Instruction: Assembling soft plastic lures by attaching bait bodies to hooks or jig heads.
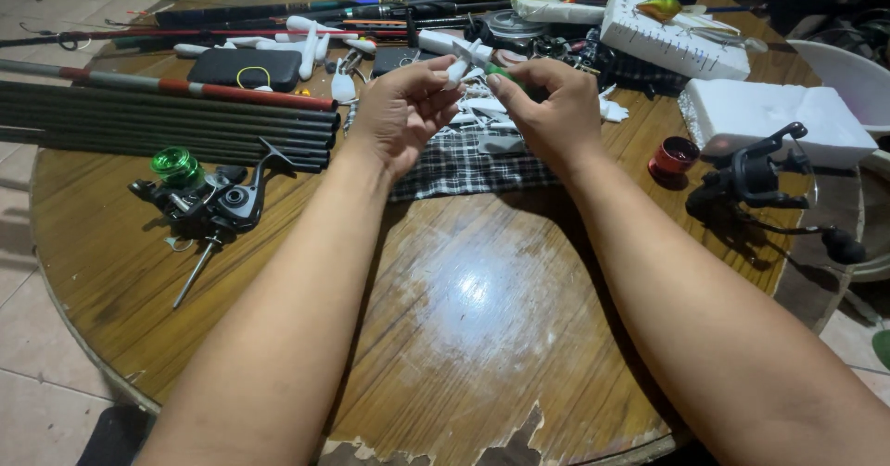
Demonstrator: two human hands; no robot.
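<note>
- Lure [461, 63]: small white soft-looking bait, held above the middle of the table between both hands. Left hand [399, 114] pinches it with thumb and fingertips closed on its lower end; the upper end sticks up free.
- Right hand [552, 109]: fingers closed together around a small green piece [501, 74], just beside the lure; whether the two pieces touch cannot be told.
- Handling, judged: very light, probably pliable and a little slick; likely to bend if squeezed. Best held at the thick body, close to the working end. A hook, if present, is too small to see.
- Checked cloth [464, 165]: directly under the hands, strewn with more white baits; soft landing if dropped.
- Black case [246, 69] and rod sections [167, 118]: left of the hands, near, lying flat.
- Reel with green spool [199, 192]: left front, well apart from the hands.
- Black reel [760, 174], red spool [674, 155], foam blocks [769, 118]: right side, near the table rim.
- Table [464, 336]: round, wooden, edge chipped at the front; broad bare stretch between cloth and front rim gives room for drawing the hands back. Far side crowded.
</note>
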